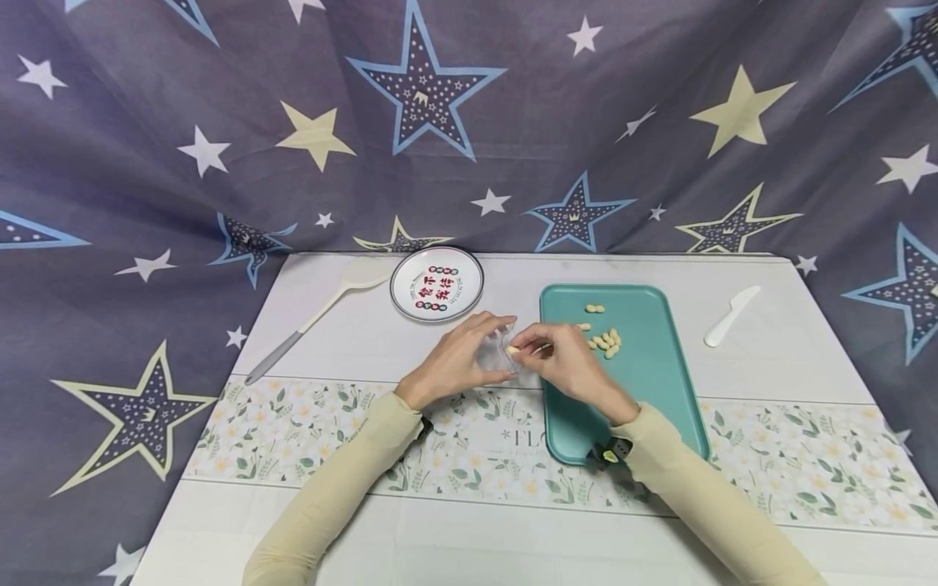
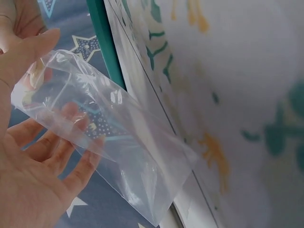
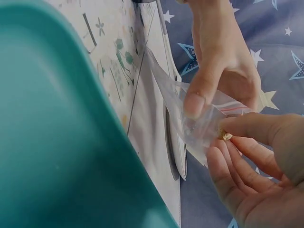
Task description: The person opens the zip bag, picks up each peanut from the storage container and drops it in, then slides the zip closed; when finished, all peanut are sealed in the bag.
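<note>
My left hand (image 1: 456, 356) holds a clear zip bag (image 2: 128, 147) at its mouth, thumb on one side and fingers spread along the other. The bag hangs down see-through, with no peanut showing in its lower part. Between thumb and fingertips, my right hand (image 1: 570, 360) pinches a peanut (image 3: 225, 136) right at the bag's opening. Both hands meet over the left edge of a teal tray (image 1: 648, 391). On that tray several peanuts (image 1: 607, 343) lie in a loose cluster, partly hidden behind the right hand, and one peanut (image 1: 594, 308) sits apart farther back.
A round white plate (image 1: 406, 286) with red lettering stands behind the left hand. Left of it lies a long-handled spatula (image 1: 322, 314) with a grey grip. A white plastic knife (image 1: 733, 316) is right of the tray. Star-patterned cloth (image 1: 469, 122) hangs behind the table.
</note>
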